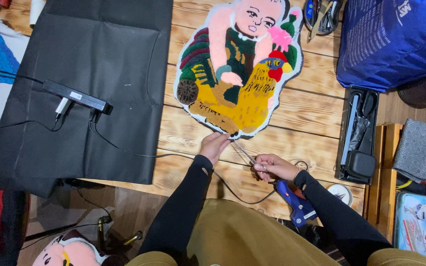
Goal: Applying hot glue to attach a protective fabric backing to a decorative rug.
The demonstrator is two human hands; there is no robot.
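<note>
A tufted rug (237,69), cut out in the shape of a child holding a rooster, lies on the wooden table (301,108). My left hand (214,146) presses on the rug's lower edge, fingers on the white border. My right hand (277,166) holds a pair of scissors (245,152), whose blades point up-left toward that same edge, close to my left fingers. Both arms are in black sleeves.
A black fabric sheet (89,74) covers the table's left part, with a black power strip (77,96) and cables on it. A blue glue gun (294,199) lies at the table's front edge. A black tool tray (358,135) and a blue bag (390,39) sit on the right.
</note>
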